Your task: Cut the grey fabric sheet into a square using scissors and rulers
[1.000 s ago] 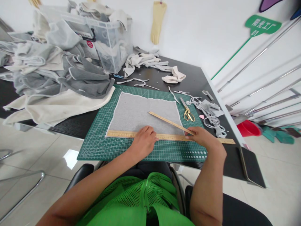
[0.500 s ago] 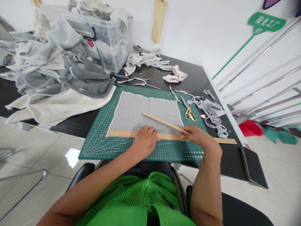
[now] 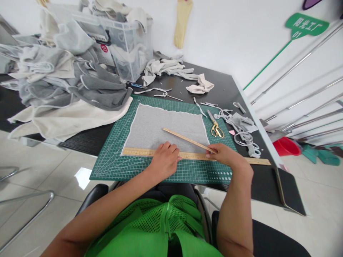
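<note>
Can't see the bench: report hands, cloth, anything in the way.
Left hand on long ruler; right hand gripping short ruler. Gray cloth flat on mat. Short ruler slanting over it.

Long ruler [image 3: 193, 155]: partly hidden by left hand [image 3: 165, 159] and right hand [image 3: 223, 154]; its marks are too small for reading.
Thin ruler [image 3: 184, 138]: lower end covered by right hand.
Yellow glove [image 3: 182, 26]: cut at upper edge.

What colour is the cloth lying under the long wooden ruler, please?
The cloth is light grey with whitish edges; the head view shows it clearly.
</note>
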Action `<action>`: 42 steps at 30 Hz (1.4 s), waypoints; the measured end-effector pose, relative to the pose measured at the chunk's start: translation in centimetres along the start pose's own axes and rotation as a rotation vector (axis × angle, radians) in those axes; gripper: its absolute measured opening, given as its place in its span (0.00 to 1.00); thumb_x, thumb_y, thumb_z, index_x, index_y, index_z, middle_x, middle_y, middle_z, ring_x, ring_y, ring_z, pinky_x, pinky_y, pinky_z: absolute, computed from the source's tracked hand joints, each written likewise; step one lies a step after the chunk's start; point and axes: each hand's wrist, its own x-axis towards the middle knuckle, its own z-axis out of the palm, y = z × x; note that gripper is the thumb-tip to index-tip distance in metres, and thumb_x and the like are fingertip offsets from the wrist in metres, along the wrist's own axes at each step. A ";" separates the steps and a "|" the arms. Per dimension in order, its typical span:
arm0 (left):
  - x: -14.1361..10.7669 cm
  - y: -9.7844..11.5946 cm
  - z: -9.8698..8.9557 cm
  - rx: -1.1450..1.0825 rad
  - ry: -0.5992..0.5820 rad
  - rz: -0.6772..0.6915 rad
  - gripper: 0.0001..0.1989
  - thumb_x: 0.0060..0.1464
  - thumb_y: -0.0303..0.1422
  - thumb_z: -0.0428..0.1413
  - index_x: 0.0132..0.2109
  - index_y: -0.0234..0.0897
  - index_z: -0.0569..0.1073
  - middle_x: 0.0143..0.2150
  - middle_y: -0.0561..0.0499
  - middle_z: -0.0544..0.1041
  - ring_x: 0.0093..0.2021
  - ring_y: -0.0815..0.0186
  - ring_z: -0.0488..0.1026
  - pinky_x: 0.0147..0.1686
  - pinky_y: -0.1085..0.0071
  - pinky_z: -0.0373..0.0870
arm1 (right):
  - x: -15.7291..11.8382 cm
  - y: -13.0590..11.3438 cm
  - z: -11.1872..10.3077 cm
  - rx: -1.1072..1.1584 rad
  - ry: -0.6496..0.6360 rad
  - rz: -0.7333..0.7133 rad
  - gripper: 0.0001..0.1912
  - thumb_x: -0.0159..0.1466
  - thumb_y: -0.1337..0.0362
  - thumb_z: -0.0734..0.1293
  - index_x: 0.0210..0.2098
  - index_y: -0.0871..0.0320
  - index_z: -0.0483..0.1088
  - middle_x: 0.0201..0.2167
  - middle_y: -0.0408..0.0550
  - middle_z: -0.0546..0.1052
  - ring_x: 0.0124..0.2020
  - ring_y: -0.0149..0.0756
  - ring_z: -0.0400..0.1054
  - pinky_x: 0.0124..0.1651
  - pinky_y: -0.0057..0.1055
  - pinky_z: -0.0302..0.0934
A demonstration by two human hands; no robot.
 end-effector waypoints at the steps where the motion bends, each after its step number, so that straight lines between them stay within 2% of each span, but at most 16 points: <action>1: 0.0 0.0 -0.1 -0.001 -0.003 0.002 0.08 0.67 0.36 0.54 0.40 0.37 0.72 0.43 0.46 0.76 0.48 0.53 0.67 0.47 0.54 0.66 | 0.0 0.0 0.0 0.001 -0.003 0.002 0.03 0.56 0.62 0.68 0.29 0.54 0.73 0.24 0.41 0.73 0.29 0.38 0.67 0.33 0.31 0.57; 17: 0.0 0.1 0.2 0.008 -0.016 -0.009 0.07 0.68 0.35 0.53 0.41 0.37 0.72 0.44 0.46 0.74 0.49 0.54 0.67 0.47 0.55 0.65 | -0.1 -0.1 0.0 -0.020 -0.025 0.010 0.04 0.57 0.62 0.68 0.30 0.55 0.74 0.25 0.42 0.73 0.30 0.39 0.67 0.34 0.31 0.57; 25: 0.0 0.1 0.5 -0.032 -0.013 -0.050 0.06 0.68 0.34 0.53 0.42 0.36 0.70 0.45 0.45 0.71 0.49 0.54 0.65 0.48 0.56 0.65 | -1.2 0.8 -0.2 0.019 0.004 0.046 0.15 0.54 0.65 0.72 0.42 0.54 0.75 0.35 0.45 0.81 0.39 0.45 0.75 0.42 0.32 0.64; 34: 0.0 0.1 0.5 -0.008 0.001 -0.039 0.06 0.68 0.35 0.54 0.42 0.37 0.71 0.44 0.46 0.72 0.48 0.53 0.65 0.48 0.54 0.65 | -1.1 1.5 -0.5 -0.043 0.077 0.090 0.13 0.52 0.68 0.74 0.39 0.53 0.80 0.32 0.45 0.83 0.36 0.44 0.75 0.40 0.31 0.64; 42: 0.1 0.2 0.4 -0.007 -0.009 -0.037 0.06 0.67 0.35 0.54 0.42 0.37 0.71 0.45 0.45 0.73 0.49 0.53 0.66 0.48 0.54 0.65 | -1.2 1.7 -0.4 -0.062 0.037 0.127 0.12 0.54 0.69 0.73 0.38 0.53 0.78 0.33 0.44 0.82 0.37 0.43 0.76 0.39 0.29 0.63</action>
